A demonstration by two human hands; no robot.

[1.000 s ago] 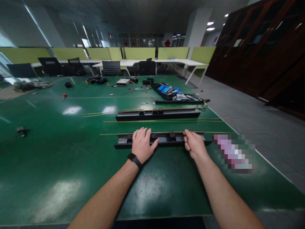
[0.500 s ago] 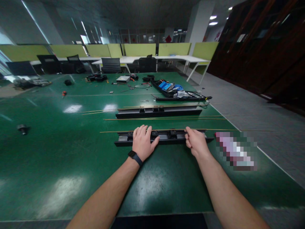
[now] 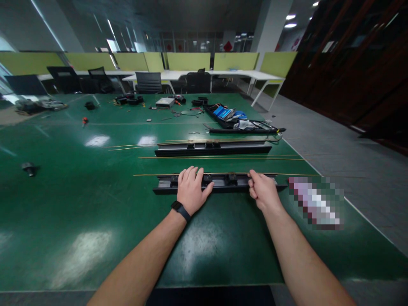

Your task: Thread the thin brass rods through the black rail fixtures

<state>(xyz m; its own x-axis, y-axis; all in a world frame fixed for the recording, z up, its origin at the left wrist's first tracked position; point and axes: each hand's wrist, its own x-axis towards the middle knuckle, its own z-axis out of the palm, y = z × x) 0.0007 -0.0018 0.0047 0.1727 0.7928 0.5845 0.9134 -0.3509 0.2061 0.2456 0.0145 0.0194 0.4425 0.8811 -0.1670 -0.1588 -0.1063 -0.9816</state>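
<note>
A black metal channel (image 3: 267, 187) with a grey inside lies crosswise on the green table. Black blocks (image 3: 231, 179) sit within it. My left hand (image 3: 192, 187), a dark watch on its wrist, lies across the channel with fingers stretched out and thumb apart. A thin brass-coloured rod (image 3: 146, 175) runs along the channel's far edge, passing by both hands. My right hand (image 3: 263, 189) is closed at the channel's right part, its forefinger and thumb pinched at the rod; the exact contact is hidden.
Beyond lies a second black channel (image 3: 207, 150) with more thin rods (image 3: 172, 158) around it. A black case (image 3: 223, 123) holding blue packs is farther back. A blurred-out pinkish item (image 3: 315, 202) lies at right. A dark metal fitting (image 3: 29, 168) stands at left.
The view has shifted slightly. Both hands keep their places on the channel, with no clear movement of the rod.
</note>
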